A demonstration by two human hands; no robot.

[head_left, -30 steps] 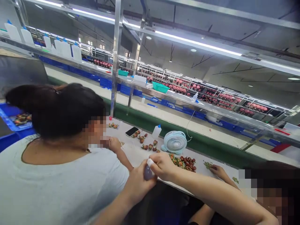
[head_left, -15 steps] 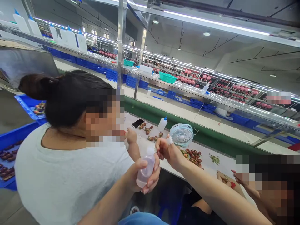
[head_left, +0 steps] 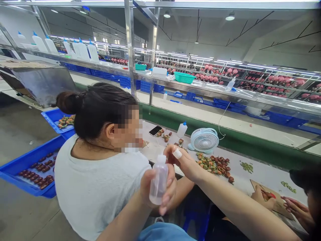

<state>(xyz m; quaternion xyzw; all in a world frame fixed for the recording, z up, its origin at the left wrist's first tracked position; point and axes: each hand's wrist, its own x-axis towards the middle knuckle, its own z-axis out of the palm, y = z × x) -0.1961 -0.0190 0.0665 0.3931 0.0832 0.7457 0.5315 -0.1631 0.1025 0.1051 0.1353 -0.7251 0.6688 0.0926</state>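
My left hand (head_left: 147, 184) is wrapped around a small translucent squeeze bottle (head_left: 158, 187), which has a white top and some clear liquid at the bottom. The bottle stands nearly upright in front of me. Just behind and right of its top is my right hand (head_left: 184, 160), with white tape (head_left: 177, 153) round one digit. Its fingers are curled together, and their tips are partly hidden behind the bottle, so I cannot make out what they hold. Beyond my hands, small brown and green figures (head_left: 218, 165) lie heaped on the white table (head_left: 240, 177).
A co-worker in a white shirt (head_left: 100, 187) sits close on my left; another person's hands (head_left: 265, 197) work at the right. A light-blue fan (head_left: 204, 140), a blue-tipped bottle (head_left: 182, 130) and a phone (head_left: 155, 130) stand or lie on the table. Blue trays (head_left: 15, 160) are at left.
The view has levelled and turned a little, so the surroundings sit differently. The bottle stays in my left hand, now more upright, with my right hand still close to its top.
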